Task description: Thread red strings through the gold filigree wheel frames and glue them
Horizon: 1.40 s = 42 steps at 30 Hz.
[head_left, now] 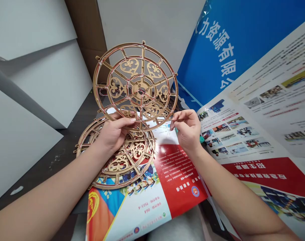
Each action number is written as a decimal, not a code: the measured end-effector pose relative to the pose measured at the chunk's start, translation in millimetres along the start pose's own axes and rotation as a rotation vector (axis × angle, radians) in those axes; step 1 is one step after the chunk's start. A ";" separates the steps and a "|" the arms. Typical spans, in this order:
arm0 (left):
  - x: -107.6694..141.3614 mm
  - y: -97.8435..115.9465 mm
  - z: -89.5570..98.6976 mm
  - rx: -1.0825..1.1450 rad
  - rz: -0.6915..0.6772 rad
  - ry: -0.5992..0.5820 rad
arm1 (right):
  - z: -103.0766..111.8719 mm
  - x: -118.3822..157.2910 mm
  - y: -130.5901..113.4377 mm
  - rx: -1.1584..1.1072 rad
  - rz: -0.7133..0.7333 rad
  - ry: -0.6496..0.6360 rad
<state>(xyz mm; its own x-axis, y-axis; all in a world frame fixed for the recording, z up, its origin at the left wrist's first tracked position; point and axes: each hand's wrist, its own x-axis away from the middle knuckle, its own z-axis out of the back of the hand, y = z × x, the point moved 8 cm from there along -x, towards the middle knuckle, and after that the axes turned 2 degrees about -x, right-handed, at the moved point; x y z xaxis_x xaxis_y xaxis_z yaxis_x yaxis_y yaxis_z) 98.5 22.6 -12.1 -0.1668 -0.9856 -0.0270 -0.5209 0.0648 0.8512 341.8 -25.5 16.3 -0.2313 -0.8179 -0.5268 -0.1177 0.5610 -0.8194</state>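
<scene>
My left hand (114, 129) grips the lower left rim of a round gold openwork frame (143, 55), thumb at the front. The frame is held up, tilted towards me, with scroll ornaments between its spokes and thin reddish wire along its rings. My right hand (186, 129) is just right of the frame's lower edge, apart from it, with fingers curled in towards the thumb. Whether something small is pinched there I cannot make out. Beneath my left hand lies a stack of similar round frames (117, 165), partly hidden by my forearm.
The stack rests on a printed red and white sheet (177, 174) over a dark table (57, 164). White panels (37, 83) stand at the left. A blue board (243, 33) and printed sheets (243, 150) slope up on the right. A small green object (201, 139) sits behind my right wrist.
</scene>
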 end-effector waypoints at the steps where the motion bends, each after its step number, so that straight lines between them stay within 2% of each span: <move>1: 0.0 -0.5 -0.1 -0.003 0.002 -0.004 | 0.4 -0.2 0.8 -0.006 -0.005 0.007; 5: 0.7 -3.8 1.0 -0.014 0.031 0.004 | 7.2 -1.5 6.1 0.024 -0.068 0.111; 8: 0.7 -5.2 1.3 -0.026 0.041 0.002 | 18.1 -2.1 15.4 0.039 -0.206 0.262; 11: -0.1 -5.9 0.5 -0.030 0.052 -0.011 | 23.5 -2.9 24.0 0.013 -0.333 0.337; 19: 2.0 -12.3 -4.6 -0.077 0.148 -0.068 | 14.9 1.3 32.5 -0.020 -0.409 0.249; 23: 1.5 -9.3 -6.3 -0.089 0.103 -0.093 | 15.4 3.5 33.0 -0.029 -0.387 0.252; 30: -4.7 -3.5 5.5 0.099 0.062 0.033 | 19.7 -1.2 27.0 -0.022 -0.308 0.277; 33: -6.3 -0.3 6.3 0.170 0.069 0.036 | 22.7 -2.0 24.4 -0.033 -0.305 0.304; 38: -5.2 3.4 8.9 0.165 0.114 0.078 | 27.2 -2.1 22.2 -0.028 -0.334 0.325; 42: -3.0 6.1 5.0 0.137 0.106 0.044 | 28.8 -2.8 20.5 -0.044 -0.326 0.325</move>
<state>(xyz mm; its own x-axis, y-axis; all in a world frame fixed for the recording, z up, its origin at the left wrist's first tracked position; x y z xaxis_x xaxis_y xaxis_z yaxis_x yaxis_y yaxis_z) 91.6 26.8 -9.4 -0.1919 -0.9777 0.0850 -0.6116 0.1869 0.7688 367.8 -15.4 -5.6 -0.4652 -0.8741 -0.1396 -0.2739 0.2920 -0.9164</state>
